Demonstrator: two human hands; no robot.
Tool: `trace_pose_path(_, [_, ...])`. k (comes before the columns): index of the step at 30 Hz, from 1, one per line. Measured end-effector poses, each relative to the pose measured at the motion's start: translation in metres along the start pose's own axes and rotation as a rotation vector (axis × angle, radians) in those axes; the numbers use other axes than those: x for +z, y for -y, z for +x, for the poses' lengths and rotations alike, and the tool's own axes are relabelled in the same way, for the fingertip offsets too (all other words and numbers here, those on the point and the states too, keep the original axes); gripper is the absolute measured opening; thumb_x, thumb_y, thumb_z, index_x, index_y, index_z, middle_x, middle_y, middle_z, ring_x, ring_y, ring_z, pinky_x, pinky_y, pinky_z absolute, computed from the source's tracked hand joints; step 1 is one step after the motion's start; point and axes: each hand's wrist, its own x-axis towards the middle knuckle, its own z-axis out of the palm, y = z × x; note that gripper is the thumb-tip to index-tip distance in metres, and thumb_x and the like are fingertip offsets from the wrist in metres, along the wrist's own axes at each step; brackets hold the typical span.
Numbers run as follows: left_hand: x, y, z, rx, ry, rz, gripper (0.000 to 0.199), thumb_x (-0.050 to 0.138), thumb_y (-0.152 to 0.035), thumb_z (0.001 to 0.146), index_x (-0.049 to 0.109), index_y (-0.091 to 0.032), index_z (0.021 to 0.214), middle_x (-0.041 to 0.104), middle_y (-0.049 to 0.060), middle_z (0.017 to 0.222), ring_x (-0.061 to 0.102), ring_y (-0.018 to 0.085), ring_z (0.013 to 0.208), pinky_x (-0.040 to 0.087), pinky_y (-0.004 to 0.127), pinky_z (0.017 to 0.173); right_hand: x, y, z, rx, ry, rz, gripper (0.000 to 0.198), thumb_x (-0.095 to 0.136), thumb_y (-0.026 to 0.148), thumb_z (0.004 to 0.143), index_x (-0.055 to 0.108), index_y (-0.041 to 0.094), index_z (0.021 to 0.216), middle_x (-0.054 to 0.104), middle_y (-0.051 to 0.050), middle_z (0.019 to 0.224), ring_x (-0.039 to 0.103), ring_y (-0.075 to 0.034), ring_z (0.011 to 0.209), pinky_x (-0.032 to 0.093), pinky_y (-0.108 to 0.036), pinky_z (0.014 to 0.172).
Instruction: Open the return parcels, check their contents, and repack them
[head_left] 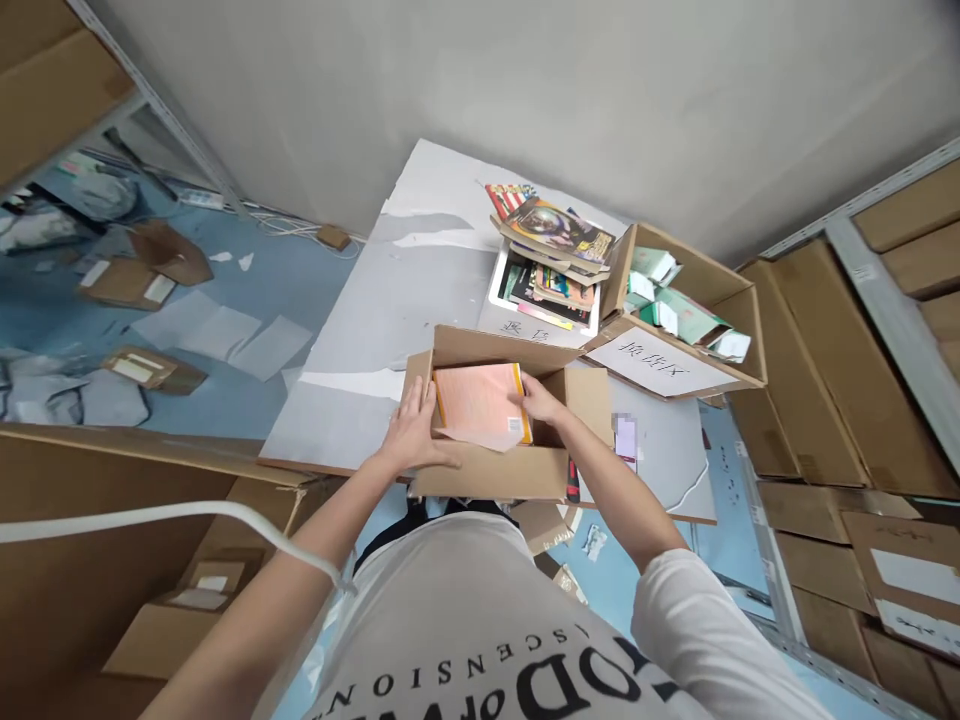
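Observation:
An open cardboard box stands at the table's front edge. In its left part lies a pink book with orange edges and a barcode near its lower right corner. My right hand grips the book's right edge, thumb on top and the other fingers partly hidden. Stretched out, the fingers of my left hand rest against the box's left side, with the thumb along the front flap. A pale, thin sheet or wrap covers the book's near edge; I cannot tell which.
Behind the box, a white bin holds stacked books. Beside it, a labelled carton contains small green-and-white boxes. Shelves of cartons flank the right. A large open carton and a white cable are at left.

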Motion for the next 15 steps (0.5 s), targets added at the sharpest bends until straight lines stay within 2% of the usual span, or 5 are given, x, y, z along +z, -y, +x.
trace_pose_path(3, [-0.016, -0.008, 0.001, -0.114, 0.046, -0.073, 0.108, 0.056, -0.073, 0.068, 0.016, -0.016, 0.151, 0.001, 0.022, 0.157, 0.001, 0.043, 0.143, 0.016, 0.070, 0.105, -0.036, 0.050, -0.021, -0.223, 0.089, -0.305, 0.022, 0.056, 0.019, 0.079, 0.056, 0.018, 0.101, 0.063, -0.004, 0.104, 0.057, -0.020, 0.096, 0.045, -0.037, 0.089])
trace_pose_path(6, [-0.042, -0.030, 0.004, -0.150, -0.147, -0.145, 0.088, 0.046, -0.068, 0.080, 0.029, -0.014, 0.147, 0.011, 0.024, 0.156, -0.002, 0.041, 0.143, 0.008, 0.070, 0.106, -0.070, 0.110, -0.045, -0.381, 0.108, -0.517, 0.016, 0.053, 0.023, 0.084, 0.056, 0.018, 0.098, 0.061, -0.003, 0.094, 0.056, -0.019, 0.085, 0.045, -0.036, 0.083])
trace_pose_path(8, [-0.063, -0.051, 0.005, 0.016, -0.270, -0.249, 0.091, 0.055, -0.066, 0.076, 0.031, -0.013, 0.146, 0.017, 0.022, 0.155, 0.006, 0.039, 0.144, 0.012, 0.064, 0.111, -0.084, 0.151, -0.062, -0.484, 0.125, -0.572, 0.019, 0.051, 0.026, 0.087, 0.056, 0.018, 0.103, 0.061, -0.005, 0.097, 0.055, -0.019, 0.086, 0.045, -0.035, 0.083])
trace_pose_path(11, [-0.088, -0.086, 0.004, 0.356, -0.175, -0.546, 0.084, 0.066, -0.059, 0.070, 0.044, -0.014, 0.137, 0.044, 0.018, 0.143, 0.042, 0.034, 0.132, 0.035, 0.050, 0.107, -0.093, 0.205, -0.082, -0.608, 0.199, -0.579, 0.024, 0.054, 0.028, 0.087, 0.057, 0.018, 0.109, 0.062, -0.006, 0.103, 0.056, -0.018, 0.092, 0.046, -0.034, 0.084])
trace_pose_path(15, [-0.097, -0.114, -0.009, 0.388, -0.060, -0.984, 0.062, 0.068, -0.054, 0.073, 0.059, -0.011, 0.115, 0.067, 0.016, 0.115, 0.064, 0.029, 0.103, 0.052, 0.040, 0.089, -0.108, 0.238, -0.099, -0.671, -0.005, -0.377, 0.028, 0.062, 0.031, 0.083, 0.060, 0.017, 0.107, 0.063, 0.000, 0.093, 0.058, -0.013, 0.081, 0.049, -0.030, 0.076])
